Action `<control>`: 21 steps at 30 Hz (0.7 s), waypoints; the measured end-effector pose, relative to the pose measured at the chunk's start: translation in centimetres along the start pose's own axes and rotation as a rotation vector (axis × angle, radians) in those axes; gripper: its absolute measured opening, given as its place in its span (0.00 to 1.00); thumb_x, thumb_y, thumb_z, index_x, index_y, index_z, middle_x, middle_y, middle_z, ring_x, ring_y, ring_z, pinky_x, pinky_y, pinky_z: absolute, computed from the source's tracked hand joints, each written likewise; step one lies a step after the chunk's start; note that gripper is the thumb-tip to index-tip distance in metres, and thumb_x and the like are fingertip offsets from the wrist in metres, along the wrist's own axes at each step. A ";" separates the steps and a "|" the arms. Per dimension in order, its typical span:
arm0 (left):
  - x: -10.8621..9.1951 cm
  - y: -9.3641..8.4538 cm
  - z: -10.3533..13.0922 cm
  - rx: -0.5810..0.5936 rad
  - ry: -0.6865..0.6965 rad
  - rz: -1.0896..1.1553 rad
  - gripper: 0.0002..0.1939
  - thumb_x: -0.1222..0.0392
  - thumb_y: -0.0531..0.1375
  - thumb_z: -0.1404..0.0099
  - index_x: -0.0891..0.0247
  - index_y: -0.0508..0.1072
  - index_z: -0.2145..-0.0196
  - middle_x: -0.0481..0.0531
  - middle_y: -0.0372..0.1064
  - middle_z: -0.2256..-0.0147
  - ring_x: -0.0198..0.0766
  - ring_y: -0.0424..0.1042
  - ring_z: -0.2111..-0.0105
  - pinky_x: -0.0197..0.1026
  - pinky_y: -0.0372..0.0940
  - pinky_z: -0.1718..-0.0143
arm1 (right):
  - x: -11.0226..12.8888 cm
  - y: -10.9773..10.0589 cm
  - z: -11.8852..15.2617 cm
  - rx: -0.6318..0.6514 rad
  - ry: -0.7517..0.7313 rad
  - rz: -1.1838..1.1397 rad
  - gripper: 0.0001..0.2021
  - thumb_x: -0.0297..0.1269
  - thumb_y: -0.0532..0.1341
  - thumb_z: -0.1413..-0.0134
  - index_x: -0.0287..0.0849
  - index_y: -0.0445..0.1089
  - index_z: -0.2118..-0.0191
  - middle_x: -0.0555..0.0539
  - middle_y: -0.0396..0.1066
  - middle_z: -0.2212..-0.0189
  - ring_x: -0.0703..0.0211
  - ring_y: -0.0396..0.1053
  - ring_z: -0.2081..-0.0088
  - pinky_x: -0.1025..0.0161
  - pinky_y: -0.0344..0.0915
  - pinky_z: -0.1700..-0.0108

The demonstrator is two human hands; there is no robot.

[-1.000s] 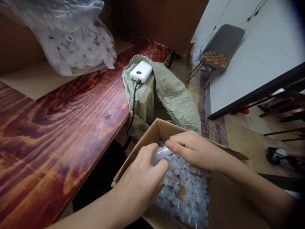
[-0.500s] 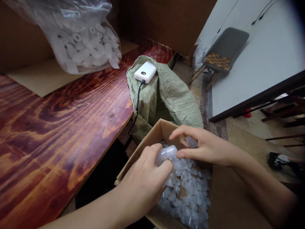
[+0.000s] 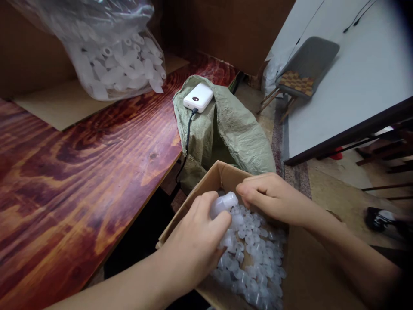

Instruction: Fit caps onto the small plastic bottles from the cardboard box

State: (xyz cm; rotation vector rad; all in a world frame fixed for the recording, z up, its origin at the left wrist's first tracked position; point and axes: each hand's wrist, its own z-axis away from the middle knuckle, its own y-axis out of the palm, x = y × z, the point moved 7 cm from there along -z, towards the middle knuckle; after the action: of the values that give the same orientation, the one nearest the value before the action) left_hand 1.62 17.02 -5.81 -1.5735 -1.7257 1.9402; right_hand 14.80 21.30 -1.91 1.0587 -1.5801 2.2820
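Above the open cardboard box, my left hand (image 3: 203, 232) is closed round a translucent plastic tube (image 3: 225, 203), whose rounded end sticks out past the thumb and forefinger. My right hand (image 3: 267, 196) is just to its right, apart from the tube, with its fingers curled and pressed together; what is inside them is hidden. Beneath both hands, the cardboard box (image 3: 190, 208) holds many small translucent plastic pieces (image 3: 258, 254), several of them cap-like.
A wood-grain table (image 3: 129, 163) fills the left, bearing a clear bag of white plastic tubes (image 3: 125, 69). A white power bank (image 3: 198, 97) with a black cable rests on a green woven sack (image 3: 241, 125). A grey chair (image 3: 309, 64) stands beyond.
My right hand has drawn slightly away from the tube and its fingers have curled in, hiding the translucent piece seen in its palm. My left hand keeps hold of the tube, almost still.
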 end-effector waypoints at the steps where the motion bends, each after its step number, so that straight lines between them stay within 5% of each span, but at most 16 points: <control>1: 0.0 0.0 0.0 -0.003 -0.001 0.006 0.19 0.73 0.56 0.50 0.61 0.59 0.60 0.57 0.46 0.46 0.49 0.59 0.48 0.49 0.67 0.51 | -0.1 -0.1 0.0 -0.012 0.012 -0.006 0.17 0.46 0.54 0.37 0.40 0.69 0.72 0.51 0.69 0.75 0.64 0.65 0.72 0.65 0.57 0.68; 5: -0.1 -0.1 0.1 0.012 0.005 0.035 0.24 0.74 0.55 0.50 0.60 0.59 0.55 0.57 0.47 0.45 0.48 0.58 0.47 0.49 0.67 0.50 | 1.0 0.8 0.0 0.060 -0.075 -0.029 0.14 0.43 0.61 0.42 0.43 0.69 0.53 0.50 0.72 0.60 0.61 0.67 0.62 0.65 0.60 0.60; 9: 0.0 0.2 0.2 0.050 -0.032 0.062 0.33 0.74 0.54 0.52 0.59 0.56 0.47 0.58 0.48 0.44 0.49 0.57 0.46 0.50 0.66 0.48 | 1.1 1.7 -0.1 0.041 0.014 -0.038 0.08 0.40 0.58 0.40 0.41 0.69 0.64 0.51 0.70 0.70 0.63 0.65 0.69 0.65 0.58 0.66; 14: -0.2 0.4 0.3 0.074 -0.036 0.083 0.33 0.74 0.54 0.52 0.60 0.56 0.47 0.58 0.48 0.44 0.49 0.56 0.45 0.50 0.66 0.47 | 0.3 2.4 -0.2 0.010 0.140 -0.109 0.13 0.42 0.57 0.43 0.40 0.66 0.74 0.53 0.66 0.77 0.64 0.61 0.73 0.66 0.54 0.71; 21: -0.7 0.1 0.1 0.060 0.056 -0.021 0.23 0.75 0.51 0.47 0.66 0.59 0.53 0.65 0.42 0.39 0.53 0.49 0.38 0.51 0.61 0.42 | 1.1 -0.1 -0.1 -0.089 -0.082 0.055 0.12 0.40 0.59 0.48 0.41 0.63 0.77 0.55 0.59 0.82 0.67 0.57 0.78 0.66 0.53 0.73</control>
State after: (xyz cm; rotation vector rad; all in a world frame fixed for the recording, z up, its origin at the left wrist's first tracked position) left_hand 1.94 16.49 -5.54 -1.5673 -1.6398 1.9015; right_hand 14.00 21.15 -1.14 1.1122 -1.7460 2.2059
